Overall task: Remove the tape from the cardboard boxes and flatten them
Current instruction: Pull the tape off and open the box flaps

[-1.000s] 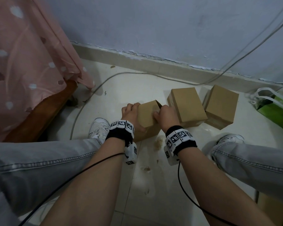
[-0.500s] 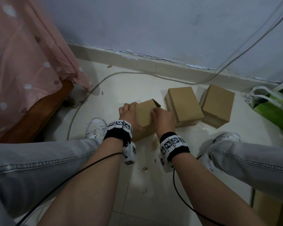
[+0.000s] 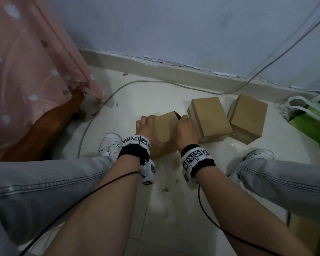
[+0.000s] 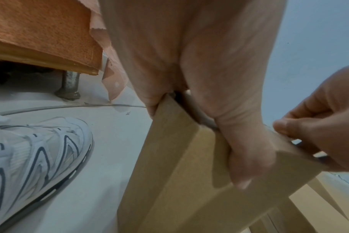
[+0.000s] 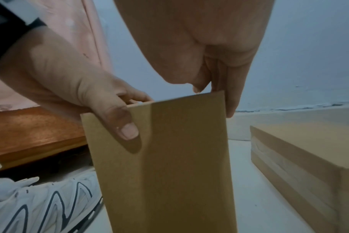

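Left hand (image 3: 148,129) and right hand (image 3: 185,131) grip the box (image 3: 165,128) top.

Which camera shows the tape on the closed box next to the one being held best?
The right wrist view. The middle box sits close there, and the pale tape along its side is plain. The head view shows that box from above, its taped side only a sliver. The left wrist view shows just a cut-off corner of it, no tape.

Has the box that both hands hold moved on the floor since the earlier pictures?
No. The held box keeps the same small gap to the middle box on its right; only the camera shifted.
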{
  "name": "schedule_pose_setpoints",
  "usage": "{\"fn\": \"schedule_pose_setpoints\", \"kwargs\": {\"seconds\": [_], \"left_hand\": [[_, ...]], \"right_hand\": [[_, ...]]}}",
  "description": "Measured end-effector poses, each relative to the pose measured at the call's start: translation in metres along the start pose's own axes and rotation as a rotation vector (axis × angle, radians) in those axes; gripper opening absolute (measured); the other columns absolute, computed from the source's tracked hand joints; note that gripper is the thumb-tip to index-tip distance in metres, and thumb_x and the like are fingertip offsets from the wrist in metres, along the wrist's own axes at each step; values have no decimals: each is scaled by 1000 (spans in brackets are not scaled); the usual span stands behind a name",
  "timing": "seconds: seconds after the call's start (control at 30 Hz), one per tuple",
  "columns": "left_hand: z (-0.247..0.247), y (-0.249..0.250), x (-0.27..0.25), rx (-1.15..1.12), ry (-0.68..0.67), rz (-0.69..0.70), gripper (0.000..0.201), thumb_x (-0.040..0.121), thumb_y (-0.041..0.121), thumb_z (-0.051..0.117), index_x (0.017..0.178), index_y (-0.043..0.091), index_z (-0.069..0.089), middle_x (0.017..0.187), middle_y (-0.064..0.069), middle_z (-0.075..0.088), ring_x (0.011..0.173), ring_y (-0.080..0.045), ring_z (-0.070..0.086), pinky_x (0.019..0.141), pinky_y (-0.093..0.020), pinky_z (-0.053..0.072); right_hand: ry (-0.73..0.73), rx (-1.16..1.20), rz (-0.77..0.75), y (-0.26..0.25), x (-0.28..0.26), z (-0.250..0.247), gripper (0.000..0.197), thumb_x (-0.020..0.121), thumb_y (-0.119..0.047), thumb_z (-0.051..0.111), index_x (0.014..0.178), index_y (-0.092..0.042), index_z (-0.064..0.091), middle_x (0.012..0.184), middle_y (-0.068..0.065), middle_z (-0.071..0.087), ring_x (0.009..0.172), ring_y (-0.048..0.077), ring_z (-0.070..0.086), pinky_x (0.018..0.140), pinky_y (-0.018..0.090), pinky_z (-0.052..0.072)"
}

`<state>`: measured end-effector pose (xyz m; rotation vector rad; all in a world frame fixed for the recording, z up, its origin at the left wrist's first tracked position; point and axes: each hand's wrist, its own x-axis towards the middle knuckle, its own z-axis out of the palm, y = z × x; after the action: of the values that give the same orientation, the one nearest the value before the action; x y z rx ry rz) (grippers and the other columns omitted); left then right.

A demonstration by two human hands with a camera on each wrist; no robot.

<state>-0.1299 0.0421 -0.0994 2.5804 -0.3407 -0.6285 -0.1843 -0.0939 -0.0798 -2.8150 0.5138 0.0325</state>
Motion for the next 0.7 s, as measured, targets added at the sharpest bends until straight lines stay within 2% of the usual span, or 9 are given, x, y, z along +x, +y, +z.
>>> {"fn": "schedule_pose_setpoints", "kwargs": {"seconds": [0.13, 0.2, 0.27, 0.33, 0.4, 0.47, 0.53, 0.63, 0.7], "left_hand": [[-4, -6, -3, -50, -6, -12, 109, 57, 32, 89, 144, 25, 25, 138, -4, 29, 132, -29, 27, 102, -41, 39], [-7, -11, -4, -94, 14, -22, 109, 56, 29, 90, 144, 24, 25, 138, -3, 29, 132, -28, 29, 101, -41, 40], [-7, -17, -7, -163, 38, -43, 110, 56, 29, 90, 144, 24, 24, 138, -3, 29, 132, -28, 29, 102, -41, 39], [-5, -18, -10, -164, 74, -84, 111, 55, 33, 89, 143, 25, 22, 138, -2, 31, 134, -28, 28, 109, -44, 34], [0, -18, -11, -73, 81, -147, 116, 53, 40, 87, 144, 27, 16, 141, -2, 30, 139, -27, 23, 115, -55, 22], [3, -19, -10, -38, 46, -180, 120, 54, 43, 87, 145, 28, 10, 144, -3, 26, 141, -25, 21, 115, -60, 17], [6, -25, -8, -39, 14, -192, 122, 54, 42, 88, 146, 25, 9, 144, -5, 28, 140, -26, 24, 115, -58, 21], [11, -34, -8, -59, -88, -161, 133, 52, 37, 92, 150, 20, 4, 147, -12, 31, 139, -32, 29, 112, -53, 32], [14, -32, -8, -124, -127, -80, 144, 53, 35, 95, 154, 21, -7, 159, -11, 18, 146, -32, 22, 116, -50, 28]], "right_hand": [[-3, 412, 178, 15, 6, -5, 16, 96, -2, 40, 109, 0, 49, 98, 11, 60, 92, 28, 61, 72, 33, 45], [7, 605, 256, 20, 12, -15, 13, 93, 1, 43, 91, -6, 54, 90, 6, 61, 89, 24, 61, 80, 36, 52], [-8, 781, 313, 23, 18, -25, 24, 90, 5, 43, 76, -13, 52, 81, 1, 59, 80, 19, 61, 86, 40, 57], [-77, 973, 323, 20, 22, -34, 27, 88, 10, 39, 78, -13, 50, 83, 5, 58, 75, 17, 59, 88, 49, 57], [-131, 1014, 272, 15, 24, -41, 28, 88, 12, 36, 80, -13, 46, 88, 15, 61, 77, 23, 64, 87, 51, 57], [-154, 1017, 234, 10, 23, -46, 28, 92, 12, 33, 81, -12, 44, 89, 22, 62, 77, 28, 66, 83, 48, 57], [-161, 1062, 252, 8, 22, -47, 26, 92, 12, 31, 85, -9, 44, 87, 21, 61, 73, 28, 65, 78, 46, 58], [-173, 1226, 324, 4, 19, -53, 25, 94, 13, 29, 97, -7, 43, 76, 17, 56, 62, 25, 58, 54, 32, 55], [-203, 1225, 308, 1, 22, -57, 28, 94, 16, 28, 101, -7, 42, 70, 16, 51, 57, 24, 53, 46, 26, 48]]}}
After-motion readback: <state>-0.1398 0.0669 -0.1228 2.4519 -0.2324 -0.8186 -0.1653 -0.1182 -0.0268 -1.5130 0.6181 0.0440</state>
